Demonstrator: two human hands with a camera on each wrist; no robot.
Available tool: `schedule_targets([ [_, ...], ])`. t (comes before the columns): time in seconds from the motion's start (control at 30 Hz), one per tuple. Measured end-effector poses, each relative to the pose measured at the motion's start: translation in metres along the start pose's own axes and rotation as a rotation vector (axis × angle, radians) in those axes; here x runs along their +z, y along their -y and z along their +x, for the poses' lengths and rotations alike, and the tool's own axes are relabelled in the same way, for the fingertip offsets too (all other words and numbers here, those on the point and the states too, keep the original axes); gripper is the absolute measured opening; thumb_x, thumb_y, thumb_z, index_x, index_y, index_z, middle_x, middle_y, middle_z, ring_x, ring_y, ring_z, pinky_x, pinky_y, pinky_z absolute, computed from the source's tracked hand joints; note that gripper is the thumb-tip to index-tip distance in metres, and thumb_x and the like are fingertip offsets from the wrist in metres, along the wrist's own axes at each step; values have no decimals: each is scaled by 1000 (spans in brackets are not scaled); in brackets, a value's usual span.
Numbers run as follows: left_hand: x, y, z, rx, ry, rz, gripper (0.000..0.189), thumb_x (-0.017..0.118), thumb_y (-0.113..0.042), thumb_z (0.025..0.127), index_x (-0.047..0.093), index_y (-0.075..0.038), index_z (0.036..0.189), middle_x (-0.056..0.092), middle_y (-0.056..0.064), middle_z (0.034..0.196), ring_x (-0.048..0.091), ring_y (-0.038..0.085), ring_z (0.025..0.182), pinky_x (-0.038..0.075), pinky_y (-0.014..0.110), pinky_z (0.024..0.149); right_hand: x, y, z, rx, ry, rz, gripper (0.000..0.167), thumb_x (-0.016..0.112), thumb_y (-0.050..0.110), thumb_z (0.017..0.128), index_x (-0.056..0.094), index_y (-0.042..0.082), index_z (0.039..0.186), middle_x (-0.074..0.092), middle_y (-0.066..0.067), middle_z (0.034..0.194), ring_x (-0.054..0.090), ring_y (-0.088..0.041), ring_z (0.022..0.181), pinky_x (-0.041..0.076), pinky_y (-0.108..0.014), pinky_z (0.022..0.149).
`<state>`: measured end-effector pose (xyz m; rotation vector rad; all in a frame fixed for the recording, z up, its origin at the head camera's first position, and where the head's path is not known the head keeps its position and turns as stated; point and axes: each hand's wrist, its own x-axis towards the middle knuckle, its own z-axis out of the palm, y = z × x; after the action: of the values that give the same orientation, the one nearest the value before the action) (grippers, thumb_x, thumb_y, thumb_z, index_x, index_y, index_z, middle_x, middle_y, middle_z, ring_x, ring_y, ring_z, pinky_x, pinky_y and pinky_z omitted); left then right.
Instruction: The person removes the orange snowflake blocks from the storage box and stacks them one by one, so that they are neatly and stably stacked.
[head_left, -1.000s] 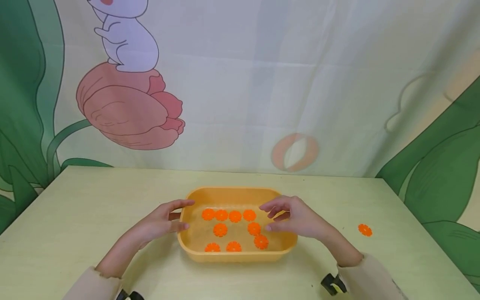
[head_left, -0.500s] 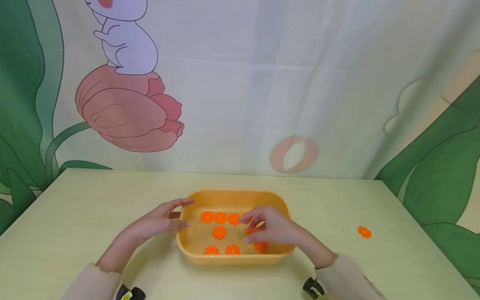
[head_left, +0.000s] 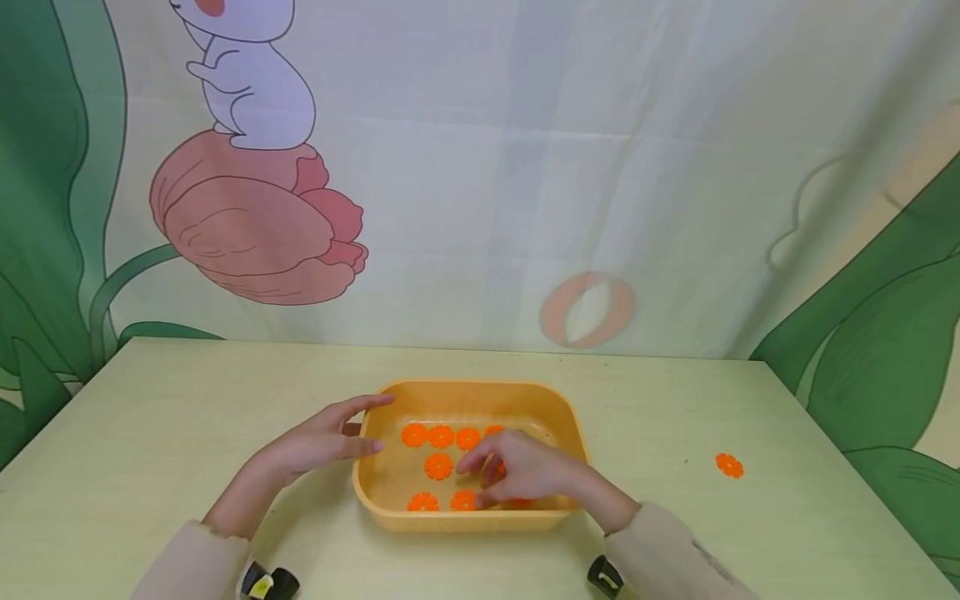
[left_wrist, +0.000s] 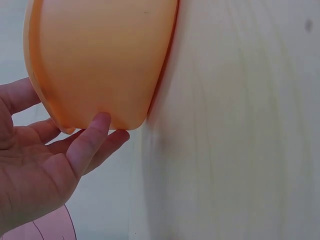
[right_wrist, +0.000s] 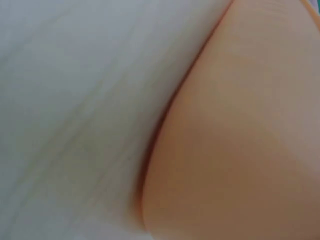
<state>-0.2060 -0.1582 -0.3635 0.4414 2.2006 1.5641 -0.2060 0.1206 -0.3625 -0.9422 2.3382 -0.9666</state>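
Note:
A yellow-orange plastic basin (head_left: 480,521) sits mid-table, holding several orange notched plastic discs (head_left: 438,467). My left hand (head_left: 318,440) holds the basin's left end, index finger and thumb over the rim. In the left wrist view, the left hand's thumb (left_wrist: 92,140) lies against the basin wall (left_wrist: 105,60), with other fingers behind it. Inside the basin's right half is my right hand (head_left: 521,468), fingers bent, thumb and index finger apart. Its thumb tip is right by a front disc (head_left: 463,500), and the hand partly covers discs on the right. The right wrist view shows only basin wall (right_wrist: 240,135) and table.
A single orange disc (head_left: 729,465) lies on the pale table (head_left: 675,542) to the right of the basin. A printed curtain (head_left: 465,167) with a rabbit and a tulip hangs behind the table's far edge.
My right hand has moved left and toward the front, from the basin's right edge into its middle. My left hand has stayed at the left end.

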Motion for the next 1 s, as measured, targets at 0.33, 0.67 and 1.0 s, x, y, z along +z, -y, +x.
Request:
schedule_targets([
  [0.33, 0, 0, 1, -5, 16, -31, 63, 61, -10, 85, 30, -1, 140, 15, 22, 148, 45, 39, 116, 45, 41, 90, 3, -2, 6, -27, 46, -16, 25, 71, -3, 72, 67, -2, 97, 67, -7, 90, 54, -7, 68, 47, -17, 66],
  [0.67, 0, 0, 1, -20, -1, -24, 64, 62, -11, 85, 31, -2, 140, 15, 22, 148, 43, 41, 118, 44, 44, 91, 11, -1, 16, -92, 30, -256, 20, 71, -6, 69, 68, 3, 86, 60, 2, 72, 48, -3, 63, 43, -13, 60],
  [1.0, 0, 0, 1, -27, -15, 0, 63, 62, -12, 85, 32, -3, 140, 16, 21, 148, 41, 42, 119, 40, 48, 94, 15, 6, 15, -66, -5, -241, 20, 71, -9, 68, 63, 3, 82, 59, 0, 73, 49, -7, 64, 43, -14, 61],
])
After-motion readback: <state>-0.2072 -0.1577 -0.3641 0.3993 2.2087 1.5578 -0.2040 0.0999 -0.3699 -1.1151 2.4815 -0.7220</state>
